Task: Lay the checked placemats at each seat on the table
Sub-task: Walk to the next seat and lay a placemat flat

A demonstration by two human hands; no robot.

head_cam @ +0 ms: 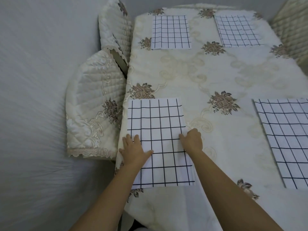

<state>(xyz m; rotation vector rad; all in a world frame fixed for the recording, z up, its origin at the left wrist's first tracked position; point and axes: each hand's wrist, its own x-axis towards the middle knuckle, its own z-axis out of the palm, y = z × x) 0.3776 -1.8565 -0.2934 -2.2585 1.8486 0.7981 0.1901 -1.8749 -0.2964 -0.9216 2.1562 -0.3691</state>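
Observation:
Several white placemats with a black check lie flat on the cream flowered tablecloth (208, 77). The near-left placemat (158, 124) is under both my hands. My left hand (134, 150) rests flat on its left edge with fingers spread. My right hand (192, 140) presses on its right edge with fingers curled down; whether it pinches the cloth I cannot tell. A second placemat (170, 32) lies at the far left, a third (238, 31) at the far right, and another (286, 140) at the near right, cut off by the frame.
Two chairs with cream quilted covers stand pushed in along the table's left side, one near (93, 110) and one farther back (115, 27). Another covered chair back (290, 30) shows at the far right. Grey floor lies to the left.

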